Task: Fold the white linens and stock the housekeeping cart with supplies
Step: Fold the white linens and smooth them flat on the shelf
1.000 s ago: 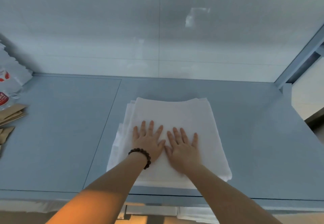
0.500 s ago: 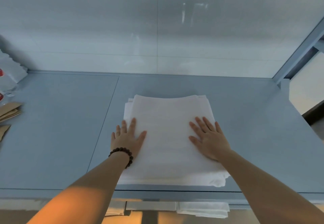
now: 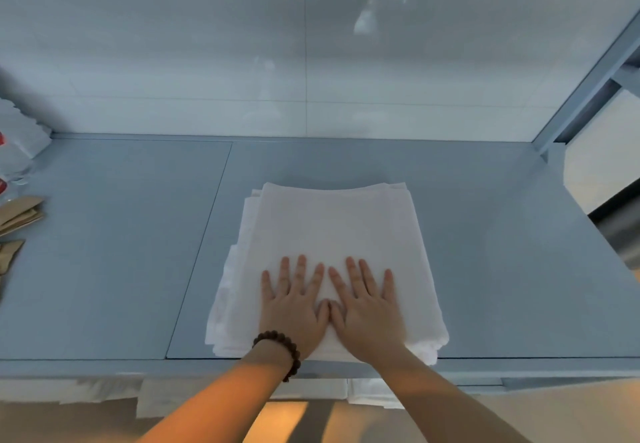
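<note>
Both my hands lie flat and released on the stack of folded white linens (image 3: pixel 332 227), gripping nothing. My left hand (image 3: pixel 294 307) and right hand (image 3: pixel 369 307) sit side by side on the near half of the top sheet, fingers straight and slightly spread, pointing to twelve o'clock, with the thumbs meeting between them. A dark bead bracelet (image 3: pixel 278 345) circles my left wrist. The stack rests on the grey-blue shelf top (image 3: pixel 121 252), its six o'clock edge right at the shelf's front lip; the lower layers stick out a little at nine o'clock. My palms and forearms hide the middle of that near edge. Far out at nine o'clock, some brown paper packets (image 3: pixel 20 212) and a white bag with red print (image 3: pixel 17 144) are cut off by the frame, and I cannot read the print. Below the front lip, at six o'clock, more white cloth (image 3: pixel 374 396) shows only in part.
</note>
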{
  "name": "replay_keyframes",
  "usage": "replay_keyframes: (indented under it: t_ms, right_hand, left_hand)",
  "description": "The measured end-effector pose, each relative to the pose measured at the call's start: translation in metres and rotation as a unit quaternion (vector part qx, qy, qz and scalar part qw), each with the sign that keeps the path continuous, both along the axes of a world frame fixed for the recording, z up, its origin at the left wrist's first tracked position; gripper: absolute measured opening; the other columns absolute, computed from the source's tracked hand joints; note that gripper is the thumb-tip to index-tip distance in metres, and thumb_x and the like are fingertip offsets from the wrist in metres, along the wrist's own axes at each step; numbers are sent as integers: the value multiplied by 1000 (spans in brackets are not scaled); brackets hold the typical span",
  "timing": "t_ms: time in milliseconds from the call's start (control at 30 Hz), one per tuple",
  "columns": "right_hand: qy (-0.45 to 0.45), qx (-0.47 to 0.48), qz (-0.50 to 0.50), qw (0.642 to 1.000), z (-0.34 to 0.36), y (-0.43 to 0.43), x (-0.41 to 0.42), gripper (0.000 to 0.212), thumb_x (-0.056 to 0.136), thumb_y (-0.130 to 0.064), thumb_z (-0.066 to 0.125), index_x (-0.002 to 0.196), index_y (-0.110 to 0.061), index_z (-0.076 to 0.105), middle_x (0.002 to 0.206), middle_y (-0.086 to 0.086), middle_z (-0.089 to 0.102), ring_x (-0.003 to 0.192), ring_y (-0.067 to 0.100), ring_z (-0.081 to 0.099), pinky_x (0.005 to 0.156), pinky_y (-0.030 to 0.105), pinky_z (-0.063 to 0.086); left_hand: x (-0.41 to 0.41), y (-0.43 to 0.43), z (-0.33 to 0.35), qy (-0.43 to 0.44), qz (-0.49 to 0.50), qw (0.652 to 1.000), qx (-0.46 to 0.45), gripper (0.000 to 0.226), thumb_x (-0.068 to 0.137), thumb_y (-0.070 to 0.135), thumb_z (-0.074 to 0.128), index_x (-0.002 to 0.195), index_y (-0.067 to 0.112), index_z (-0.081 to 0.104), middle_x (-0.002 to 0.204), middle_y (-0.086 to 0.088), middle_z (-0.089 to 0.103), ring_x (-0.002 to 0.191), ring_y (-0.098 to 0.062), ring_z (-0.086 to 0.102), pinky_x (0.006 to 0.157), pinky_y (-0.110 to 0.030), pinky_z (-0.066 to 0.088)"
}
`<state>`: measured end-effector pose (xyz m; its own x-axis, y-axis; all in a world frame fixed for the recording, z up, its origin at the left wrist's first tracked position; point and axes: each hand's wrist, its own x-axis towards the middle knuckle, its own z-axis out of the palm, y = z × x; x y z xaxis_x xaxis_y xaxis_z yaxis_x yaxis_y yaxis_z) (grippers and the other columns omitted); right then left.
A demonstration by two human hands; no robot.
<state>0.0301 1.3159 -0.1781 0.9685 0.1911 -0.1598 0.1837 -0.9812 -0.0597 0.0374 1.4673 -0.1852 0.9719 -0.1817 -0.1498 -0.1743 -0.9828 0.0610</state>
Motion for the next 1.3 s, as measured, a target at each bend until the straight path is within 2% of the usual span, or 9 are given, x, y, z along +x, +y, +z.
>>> replay_keyframes:
  t_ms: [200, 367, 500, 633, 800, 933, 1000, 1167, 1300]
  right_hand:
    - [10, -44, 42, 998, 8, -57, 20, 61, 93, -60, 7, 150, -40, -6, 160, -7, -9, 147, 14, -11, 114, 49, -14]
    - [9, -20, 5, 1000, 10, -96, 17, 62, 91, -61, 5, 150, -42, -3, 159, -13, -15, 145, 13, -20, 119, 44, -6]
    - [-14, 10, -16, 1000, 3, -94, 11, 62, 90, -62, 1, 149, -43, -4, 158, -16, -15, 143, 9, -23, 119, 39, -7]
    - [-1, 23, -19, 1000, 2, -97, 14, 61, 92, -60, 9, 149, -42, -6, 157, -15, -17, 141, 6, -25, 118, 37, -12]
    - [4, -12, 66, 998, 12, -99, 36, 60, 95, -59, 14, 151, -40, 5, 160, -11, -7, 146, 12, -13, 116, 41, -16]
    - [12, -46, 157, 986, 19, -100, 89, 57, 98, -56, 15, 151, -40, 2, 160, -10, -3, 147, 11, -6, 118, 43, -11]
    - [21, -46, 127, 991, 16, -103, 115, 56, 98, -56, 15, 150, -41, 0, 160, -11, -6, 147, 10, -8, 119, 43, -7]
    - [63, 29, -109, 992, 10, -105, 152, 60, 98, -56, 17, 151, -35, 0, 160, -9, -7, 147, 16, -9, 118, 50, -4]
    - [17, -8, -78, 997, 2, -73, 147, 63, 96, -58, 11, 152, -31, 1, 161, -3, -7, 148, 19, -8, 116, 52, -8]
  left_hand:
    - [4, 29, 2, -14, -5, 1000, 9, 70, 83, 67, -3, 148, 42, -12, 159, 8, -14, 146, -21, -17, 114, -53, -15]
    - [4, 70, 1, -8, 28, 999, -22, 69, 81, 71, -6, 140, 45, -28, 155, 11, -25, 142, -14, -25, 119, -49, -2]
    - [3, 73, 3, 0, 26, 999, -30, 70, 80, 72, -7, 141, 44, -26, 156, 8, -24, 142, -18, -27, 119, -46, -5]
    - [5, 70, 5, 0, 38, 999, -3, 71, 78, 71, -9, 141, 44, -29, 156, 7, -25, 144, -19, -24, 115, -52, -12]
    - [18, 35, 7, 3, 72, 997, 24, 76, 83, 71, 5, 149, 38, -14, 159, -10, -17, 144, -39, -17, 113, -60, -9]
    - [36, 18, 6, 12, 58, 998, 25, 73, 82, 74, 5, 147, 45, -13, 159, -4, -20, 142, -41, -19, 111, -63, -10]
    - [41, 24, 2, 5, 63, 998, 17, 72, 82, 74, 2, 146, 47, -15, 158, 1, -22, 144, -36, -20, 113, -62, -8]
    - [51, 48, 1, 9, 152, 988, -9, 74, 87, 71, 7, 150, 36, -14, 159, 5, -18, 146, -22, -15, 114, -55, -8]
    - [77, 40, 1, -14, 129, 991, 17, 80, 89, 65, 9, 153, 20, -7, 161, -4, -11, 147, -23, -15, 115, -51, -10]
